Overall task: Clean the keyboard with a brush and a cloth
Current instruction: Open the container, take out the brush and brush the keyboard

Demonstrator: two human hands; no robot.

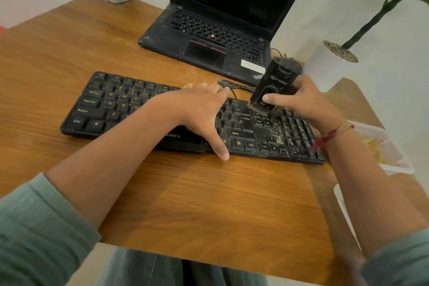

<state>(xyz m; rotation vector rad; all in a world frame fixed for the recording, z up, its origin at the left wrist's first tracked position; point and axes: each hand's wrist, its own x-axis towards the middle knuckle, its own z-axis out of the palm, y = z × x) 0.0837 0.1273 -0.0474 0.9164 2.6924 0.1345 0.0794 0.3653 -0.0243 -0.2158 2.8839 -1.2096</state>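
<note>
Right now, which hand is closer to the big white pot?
Right. The right hand, gripping the brush, is close in front of the pot; the left hand rests on the keyboard, farther left.

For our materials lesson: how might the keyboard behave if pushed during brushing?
Probably stiff: the keyboard lies flat as one slab. Likely slides on the smooth desk; the left hand rests on it. Its cable may tug.
</note>
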